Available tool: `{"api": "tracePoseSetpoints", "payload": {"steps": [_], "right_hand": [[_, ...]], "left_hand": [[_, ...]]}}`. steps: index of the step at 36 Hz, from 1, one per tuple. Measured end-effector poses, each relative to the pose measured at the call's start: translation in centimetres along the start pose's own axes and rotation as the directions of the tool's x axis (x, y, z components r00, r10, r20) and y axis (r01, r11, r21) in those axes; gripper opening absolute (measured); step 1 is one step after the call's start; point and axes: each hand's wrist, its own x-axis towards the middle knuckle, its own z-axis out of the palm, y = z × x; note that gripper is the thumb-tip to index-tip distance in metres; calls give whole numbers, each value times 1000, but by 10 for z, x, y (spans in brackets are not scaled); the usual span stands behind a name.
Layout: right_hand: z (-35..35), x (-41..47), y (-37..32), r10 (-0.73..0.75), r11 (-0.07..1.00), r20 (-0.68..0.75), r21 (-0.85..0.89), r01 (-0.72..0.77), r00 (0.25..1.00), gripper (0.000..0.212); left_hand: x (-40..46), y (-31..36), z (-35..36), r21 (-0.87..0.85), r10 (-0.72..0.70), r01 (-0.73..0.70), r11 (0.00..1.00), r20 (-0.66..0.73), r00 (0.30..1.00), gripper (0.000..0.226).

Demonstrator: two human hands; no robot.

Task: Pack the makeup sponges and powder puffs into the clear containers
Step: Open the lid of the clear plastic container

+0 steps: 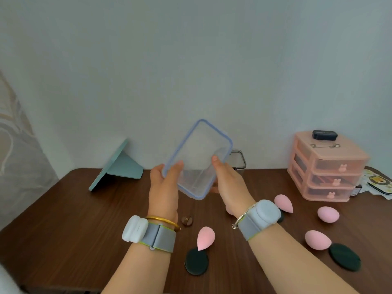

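Nearest, below and behind the grip, pink sponges and dark puffs lie loose on the table, not yet packed. Above them the left hand and right hand clasp the empty clear container by opposite sides, fingers curled round its blue rim, tilting its mouth toward the person, probably ready for filling.

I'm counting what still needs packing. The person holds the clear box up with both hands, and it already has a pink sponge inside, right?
Not quite. The head view shows the clear box held up by the left hand and right hand, but it is empty. The pink sponges, like this one, lie on the table.
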Motion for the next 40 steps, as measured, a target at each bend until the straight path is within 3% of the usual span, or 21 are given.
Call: {"api": "tracePoseSetpoints", "payload": {"steps": [2, 6, 8, 11, 14, 16, 18, 26, 31, 33, 36, 40], "right_hand": [[-6, -3, -3, -60, 996, -44, -64, 57, 997, 41], [-15, -4, -8, -164, 983, -138, -106, 150, 977, 31], [-14, -5, -11, -202, 977, -177, -104, 186, 963, 35], [-16, -6, -12, -234, 962, -193, -185, 199, 953, 48], [-17, -7, -12, -302, 921, -179, -309, 238, 936, 38], [-16, -8, -11, -326, 909, -172, -329, 257, 930, 33], [-14, -9, -10, -346, 901, -168, -335, 277, 923, 30], [-13, -9, -14, -428, 873, -275, -372, 315, 861, 48], [-14, -11, -17, -425, 892, -340, -316, 324, 839, 51], [-15, -10, -17, -359, 929, -329, -219, 299, 873, 53], [-16, -8, -18, -147, 986, -281, 39, 164, 948, 51], [-15, -7, -19, -37, 990, -244, 126, 70, 969, 60]], "left_hand": [[3, -1, -2, 99, -9, 6, 995, 34, 999, 67], [8, -1, -4, 271, -91, 39, 962, 183, 979, 106], [11, -3, -6, 375, -146, 21, 927, 307, 941, 110], [5, -4, -6, 465, -218, -46, 884, 495, 841, 73], [-5, 0, -2, 335, -170, -38, 942, 572, 803, 36], [-10, 3, 0, 216, -120, -2, 976, 551, 826, 31], [-8, 2, 1, 154, -59, -23, 988, 506, 861, 41], [-4, 1, 0, 155, 3, -88, 984, 476, 879, 43], [1, -3, -4, 198, -1, -106, 974, 475, 880, 73], [3, -3, -5, 210, 0, -115, 971, 482, 876, 75], [4, -2, -5, 224, -2, -124, 967, 492, 870, 77], [8, 0, -4, 238, -21, -115, 964, 502, 865, 77]]}}
